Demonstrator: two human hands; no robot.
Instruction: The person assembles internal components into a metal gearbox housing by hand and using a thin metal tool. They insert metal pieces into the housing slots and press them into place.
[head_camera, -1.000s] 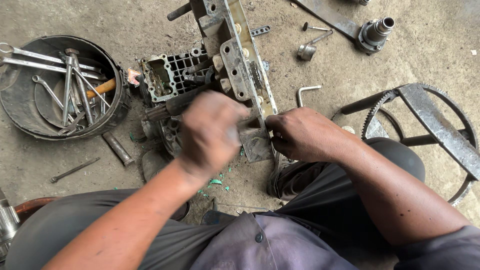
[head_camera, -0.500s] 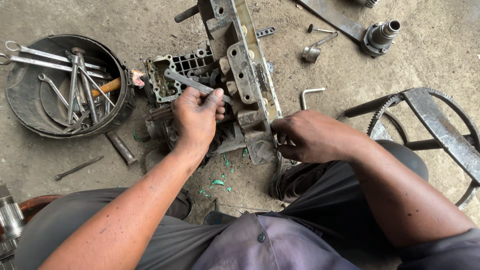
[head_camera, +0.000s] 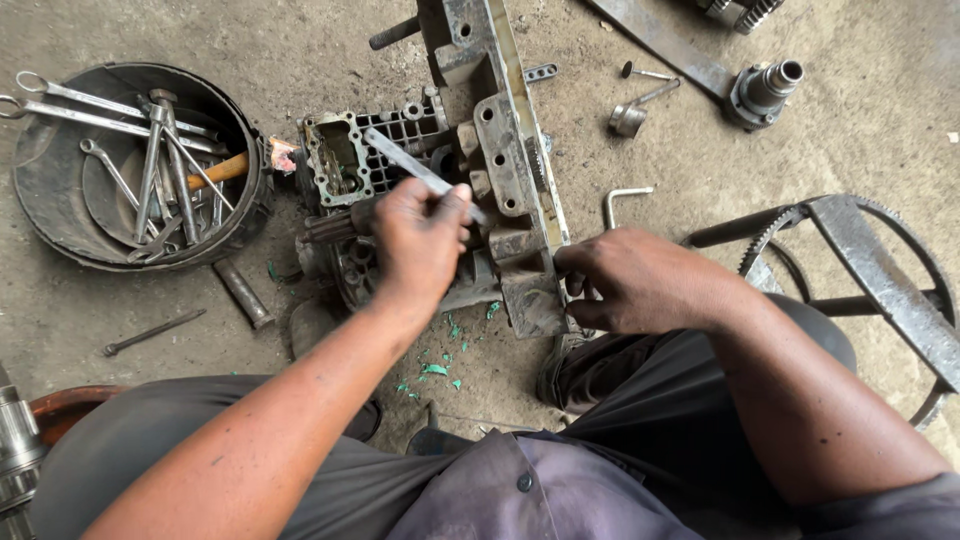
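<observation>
A greasy metal engine or gearbox assembly (head_camera: 480, 160) lies on the concrete floor in front of me. My left hand (head_camera: 420, 240) is closed around a flat grey metal tool (head_camera: 405, 165), a file or scraper, whose blade angles up-left over the ribbed housing (head_camera: 400, 135). My right hand (head_camera: 640, 280) rests on the near right edge of the assembly, fingers curled against its lower bracket (head_camera: 530, 290). Green flakes (head_camera: 435, 368) are scattered on the floor below my left hand.
A round black tub (head_camera: 60, 215) at left holds several spanners and an orange-handled tool. A short bar (head_camera: 243, 293) and a thin rod (head_camera: 155, 332) lie near it. An L-shaped key (head_camera: 620, 200), a socket (head_camera: 628, 118), a shaft piece (head_camera: 765, 88) and a toothed ring frame (head_camera: 860, 260) are at right.
My left hand has lifted from the lower part of the assembly, taken the flat tool and brought it up over the housing. My right hand stays on the bracket edge.
</observation>
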